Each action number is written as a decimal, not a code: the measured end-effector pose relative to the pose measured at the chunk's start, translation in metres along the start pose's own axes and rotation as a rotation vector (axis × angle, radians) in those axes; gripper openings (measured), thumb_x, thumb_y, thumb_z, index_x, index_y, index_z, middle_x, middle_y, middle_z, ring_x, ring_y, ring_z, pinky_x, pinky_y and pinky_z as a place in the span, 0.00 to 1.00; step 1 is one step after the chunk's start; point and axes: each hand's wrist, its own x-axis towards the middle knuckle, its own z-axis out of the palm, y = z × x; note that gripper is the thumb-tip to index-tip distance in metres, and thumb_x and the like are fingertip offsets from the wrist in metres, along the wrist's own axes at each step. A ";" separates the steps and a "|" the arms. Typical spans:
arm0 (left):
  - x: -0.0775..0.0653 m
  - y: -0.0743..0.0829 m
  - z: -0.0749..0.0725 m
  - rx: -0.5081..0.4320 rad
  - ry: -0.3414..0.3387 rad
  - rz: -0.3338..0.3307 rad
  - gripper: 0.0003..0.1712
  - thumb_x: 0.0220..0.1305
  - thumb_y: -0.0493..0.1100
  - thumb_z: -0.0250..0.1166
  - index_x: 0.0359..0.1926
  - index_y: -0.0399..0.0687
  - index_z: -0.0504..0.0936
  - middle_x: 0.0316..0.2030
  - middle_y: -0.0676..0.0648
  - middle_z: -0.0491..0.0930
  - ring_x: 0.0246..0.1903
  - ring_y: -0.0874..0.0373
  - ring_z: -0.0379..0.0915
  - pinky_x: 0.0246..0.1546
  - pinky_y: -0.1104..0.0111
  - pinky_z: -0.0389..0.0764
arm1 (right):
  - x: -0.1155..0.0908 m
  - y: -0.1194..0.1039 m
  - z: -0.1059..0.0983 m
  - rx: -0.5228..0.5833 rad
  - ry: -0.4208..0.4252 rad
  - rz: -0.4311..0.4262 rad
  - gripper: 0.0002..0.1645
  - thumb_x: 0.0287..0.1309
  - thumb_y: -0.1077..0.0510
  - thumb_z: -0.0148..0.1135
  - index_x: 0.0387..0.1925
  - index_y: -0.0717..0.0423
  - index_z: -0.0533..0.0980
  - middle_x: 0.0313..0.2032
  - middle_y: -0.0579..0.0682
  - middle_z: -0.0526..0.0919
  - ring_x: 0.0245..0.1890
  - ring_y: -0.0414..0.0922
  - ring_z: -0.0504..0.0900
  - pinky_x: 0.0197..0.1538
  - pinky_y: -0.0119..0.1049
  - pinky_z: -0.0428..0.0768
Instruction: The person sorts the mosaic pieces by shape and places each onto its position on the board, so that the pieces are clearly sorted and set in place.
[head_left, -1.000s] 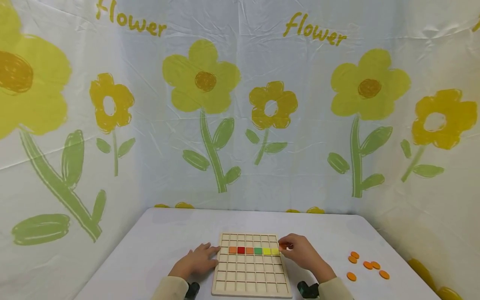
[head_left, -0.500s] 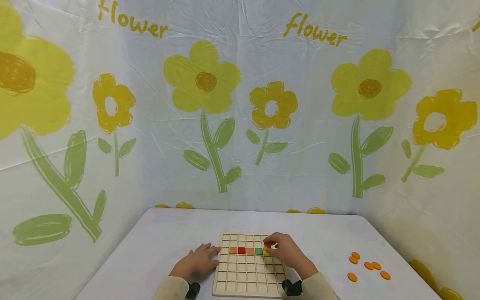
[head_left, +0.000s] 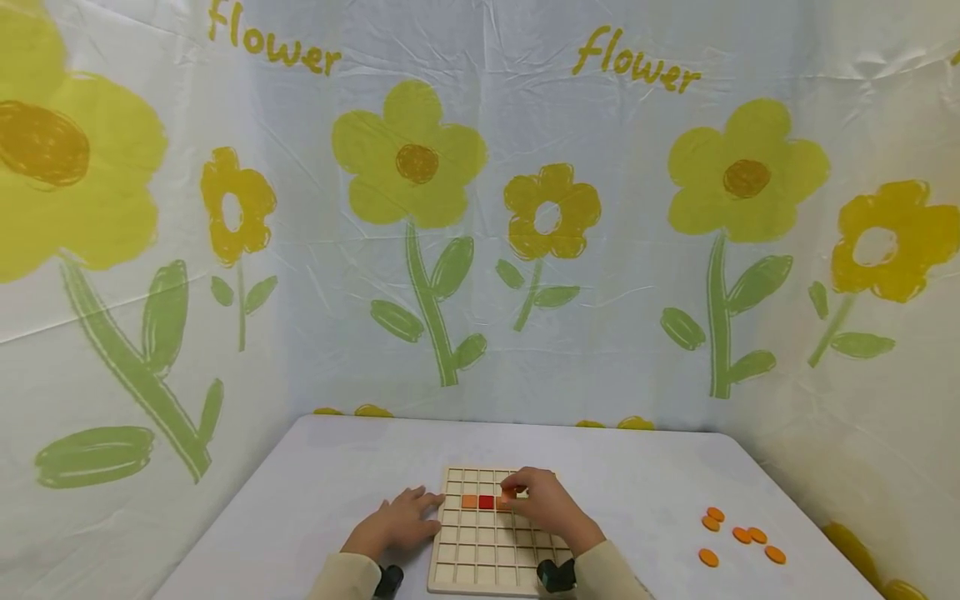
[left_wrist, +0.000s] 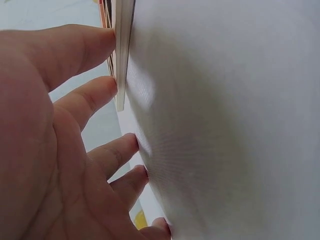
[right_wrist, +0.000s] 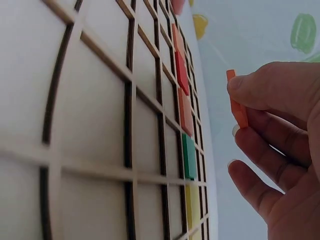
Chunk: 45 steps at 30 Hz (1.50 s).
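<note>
A wooden grid board [head_left: 480, 554] lies flat on the table. Along one of its upper rows sit square tiles: an orange tile [head_left: 469, 502], a red tile [head_left: 486, 502], another orange one, a green tile [right_wrist: 189, 156] and yellow [right_wrist: 192, 200]. The right hand [head_left: 547, 504] is over this row and hides part of it in the head view. Its thumb and fingers pinch a thin orange piece [right_wrist: 238, 111], seen nearly edge-on above the board; its outline cannot be told. Spread fingers of the left hand [head_left: 397, 521] touch the board's left edge [left_wrist: 121, 65]; other fingertips rest on the table.
Several orange discs [head_left: 708, 557] are scattered on the white table [head_left: 637, 467], right of the board. A flower-printed cloth [head_left: 480, 350] hangs behind the table and along both sides.
The right hand, pinching the orange piece, has moved left from the board's right edge to above the middle of the tile row. The left hand has stayed at the board's left edge.
</note>
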 end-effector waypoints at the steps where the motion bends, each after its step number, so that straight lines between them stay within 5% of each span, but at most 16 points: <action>1: 0.000 0.000 0.000 -0.001 0.001 0.000 0.28 0.64 0.54 0.60 0.64 0.53 0.73 0.68 0.37 0.65 0.70 0.35 0.55 0.65 0.31 0.51 | 0.001 -0.001 0.002 0.004 -0.003 0.003 0.13 0.60 0.56 0.65 0.45 0.58 0.83 0.40 0.45 0.84 0.39 0.42 0.80 0.42 0.38 0.80; 24: 0.000 -0.004 0.000 0.009 -0.002 0.047 0.28 0.65 0.54 0.59 0.64 0.52 0.74 0.67 0.36 0.65 0.69 0.33 0.55 0.63 0.28 0.51 | 0.036 -0.025 0.033 0.056 -0.059 0.036 0.16 0.57 0.55 0.68 0.46 0.58 0.83 0.41 0.47 0.84 0.40 0.44 0.81 0.41 0.35 0.81; 45: 0.000 -0.005 0.000 0.018 0.014 0.064 0.28 0.65 0.55 0.59 0.64 0.52 0.74 0.67 0.37 0.66 0.69 0.33 0.56 0.62 0.28 0.53 | 0.058 -0.038 0.060 -0.144 -0.067 -0.021 0.07 0.57 0.57 0.67 0.37 0.53 0.86 0.34 0.42 0.86 0.34 0.34 0.79 0.39 0.31 0.81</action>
